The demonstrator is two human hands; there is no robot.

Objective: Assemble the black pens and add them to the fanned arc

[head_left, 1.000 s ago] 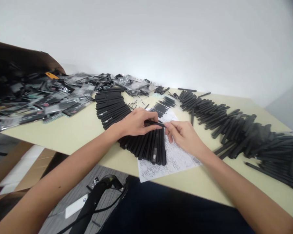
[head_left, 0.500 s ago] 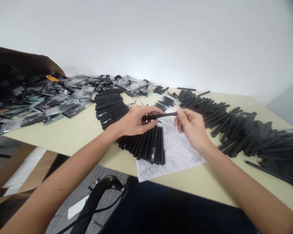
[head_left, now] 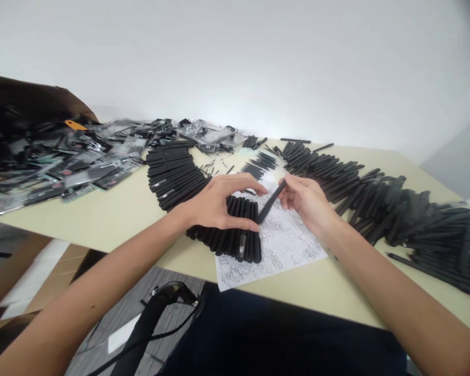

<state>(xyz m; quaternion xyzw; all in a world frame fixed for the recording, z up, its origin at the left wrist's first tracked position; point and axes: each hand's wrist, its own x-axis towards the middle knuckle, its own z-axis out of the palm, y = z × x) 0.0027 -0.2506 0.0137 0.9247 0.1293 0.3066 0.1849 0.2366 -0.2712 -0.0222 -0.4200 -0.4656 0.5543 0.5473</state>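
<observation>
My right hand [head_left: 305,201] pinches the upper end of a black pen [head_left: 271,201], which slants down to the left over a scribbled white sheet [head_left: 282,245]. The pen's lower tip meets the thumb of my left hand [head_left: 215,203]. That hand arches over a neat row of black pens [head_left: 235,235] lying side by side on the sheet, its fingers spread and curved, thumb low and forefinger high. Nothing is gripped in it.
The beige table [head_left: 113,214] carries a long heap of black pens [head_left: 395,214] on the right, another fanned row [head_left: 172,175] behind my left hand, small pen parts [head_left: 258,167] at the back and packaged items [head_left: 82,156] at the left. A black cable and floor lie below.
The pen was held level between both hands above the row. Now my left hand has let go and opened over the row, and my right hand has tilted the pen down toward it.
</observation>
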